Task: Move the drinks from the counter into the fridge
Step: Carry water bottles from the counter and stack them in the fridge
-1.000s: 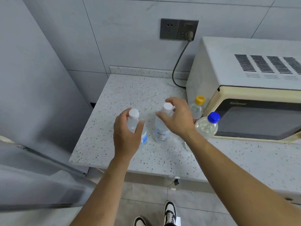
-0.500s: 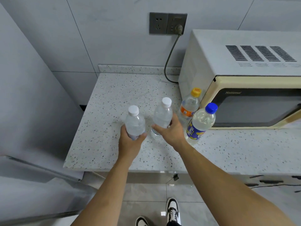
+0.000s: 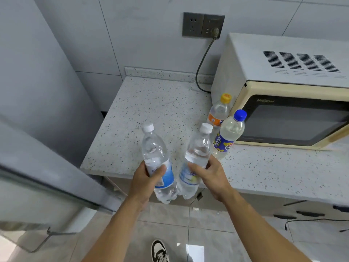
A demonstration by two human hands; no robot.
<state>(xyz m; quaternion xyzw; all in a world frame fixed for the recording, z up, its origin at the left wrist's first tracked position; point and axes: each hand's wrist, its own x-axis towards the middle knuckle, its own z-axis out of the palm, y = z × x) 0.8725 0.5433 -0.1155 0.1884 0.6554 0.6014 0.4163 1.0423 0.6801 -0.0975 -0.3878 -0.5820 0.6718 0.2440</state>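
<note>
My left hand (image 3: 146,181) grips a clear water bottle (image 3: 154,150) with a white cap and blue label, lifted off the counter (image 3: 151,110) in front of its edge. My right hand (image 3: 211,175) grips a second clear water bottle (image 3: 198,148) with a white cap, also lifted and tilted toward me. A blue-capped Pepsi bottle (image 3: 229,133) and an orange-capped soda bottle (image 3: 219,112) stand on the counter beside the microwave. The grey fridge (image 3: 37,91) is at the left, its open door (image 3: 47,186) at lower left.
A cream microwave (image 3: 283,91) fills the right of the counter, its cord (image 3: 202,63) running up to a wall socket (image 3: 203,25). Tiled floor and my shoe (image 3: 160,250) lie below.
Both hands closed around the two water bottles and lifted them off the counter toward me. The two soda bottles stayed in place.
</note>
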